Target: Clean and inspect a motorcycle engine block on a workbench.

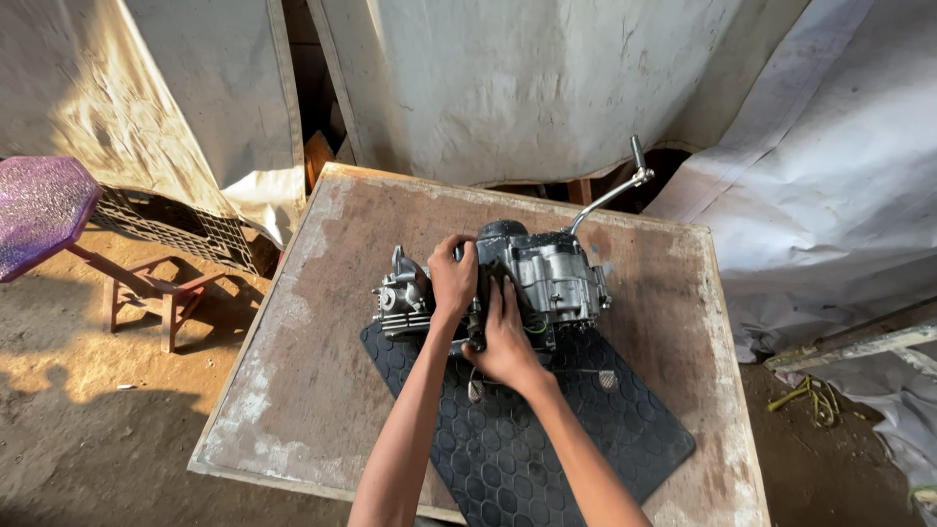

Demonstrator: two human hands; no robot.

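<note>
A purple stool [39, 210] stands on the dirt floor [88, 429], well left of the table. White tarpaulins [527, 88] hang behind. Yellow-green cord [810, 398] lies at the right.

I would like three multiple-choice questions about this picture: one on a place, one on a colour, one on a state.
1. Where does the engine sit?
A. on the ground
B. at the far end of the black rubber mat on the wooden table
C. on the stool

2. What colour is the stool top?
A. purple
B. green
C. white

3. How are the hands?
A. both lifted in the air
B. both on the engine
C. one on the ground

Answers: 1 B, its base meets the mat's far edge; 2 A, the top looks purple; 3 B, the left hand and right hand rest against it.
</note>
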